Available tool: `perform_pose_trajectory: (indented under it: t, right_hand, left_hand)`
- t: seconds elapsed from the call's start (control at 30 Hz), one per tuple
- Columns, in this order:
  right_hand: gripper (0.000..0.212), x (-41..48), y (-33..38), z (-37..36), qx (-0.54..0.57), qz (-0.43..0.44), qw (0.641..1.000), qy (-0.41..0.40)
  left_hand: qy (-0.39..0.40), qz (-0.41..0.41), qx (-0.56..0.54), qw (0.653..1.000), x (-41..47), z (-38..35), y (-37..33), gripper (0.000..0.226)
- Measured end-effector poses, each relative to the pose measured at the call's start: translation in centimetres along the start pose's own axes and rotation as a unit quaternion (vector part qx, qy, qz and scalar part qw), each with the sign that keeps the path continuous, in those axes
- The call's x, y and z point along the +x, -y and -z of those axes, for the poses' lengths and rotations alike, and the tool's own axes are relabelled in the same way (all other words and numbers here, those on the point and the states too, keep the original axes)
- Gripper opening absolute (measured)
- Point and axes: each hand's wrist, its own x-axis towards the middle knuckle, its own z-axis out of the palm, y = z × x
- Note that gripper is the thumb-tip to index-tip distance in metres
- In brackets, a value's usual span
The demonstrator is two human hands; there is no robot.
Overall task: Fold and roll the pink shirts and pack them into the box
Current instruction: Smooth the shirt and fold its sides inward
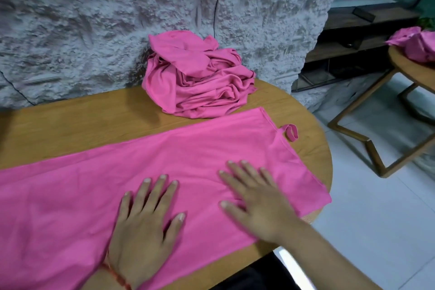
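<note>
Now, from the head camera, a smooth pink fabric shirt (164, 172) lies spread flat along the near edge of the oval wooden table (82, 120), its right end reaching the table's right edge. The left hand (143, 226) and right hand (256, 205) press on it palm down, fingers straight and splayed, gripping nothing. A crumpled heap of pink shirts (200, 80) sits at the far edge.

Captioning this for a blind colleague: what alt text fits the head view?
The left hand and right hand lie flat on a pink shirt spread across a wooden table; a heap of crumpled pink shirts sits behind it.
</note>
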Motion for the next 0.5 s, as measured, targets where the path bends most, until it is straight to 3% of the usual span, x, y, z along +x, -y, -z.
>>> perform_pose_trajectory:
  t: [0.13,0.27,0.33,0.4,0.5]
  right_hand:
    - [0.068,-0.8,-8.2,2.3,-0.012,-0.124,0.992,-0.009]
    - [0.071,-0.3,-9.3,3.5,-0.063,-0.179,0.982,-0.009]
    - [0.069,0.3,-7.4,3.5,-0.08,-0.147,0.984,-0.053]
    - [0.064,1.0,-5.2,2.6,-0.031,-0.055,0.996,-0.069]
    - [0.067,2.7,-3.7,1.0,0.017,0.019,1.0,-0.004]
  left_hand:
    - [0.021,0.01,0.003,1.0,-0.3,0.3,-0.3,0.077]
    - [0.029,0.017,0.014,0.999,-0.1,0.6,-1.0,0.084]
    - [0.032,0.021,0.013,0.999,0.0,0.8,-1.1,0.087]
    - [0.031,0.014,0.024,0.999,0.0,0.6,-1.3,0.09]
    - [0.024,0.005,0.018,1.0,-0.3,-0.1,-1.7,0.094]
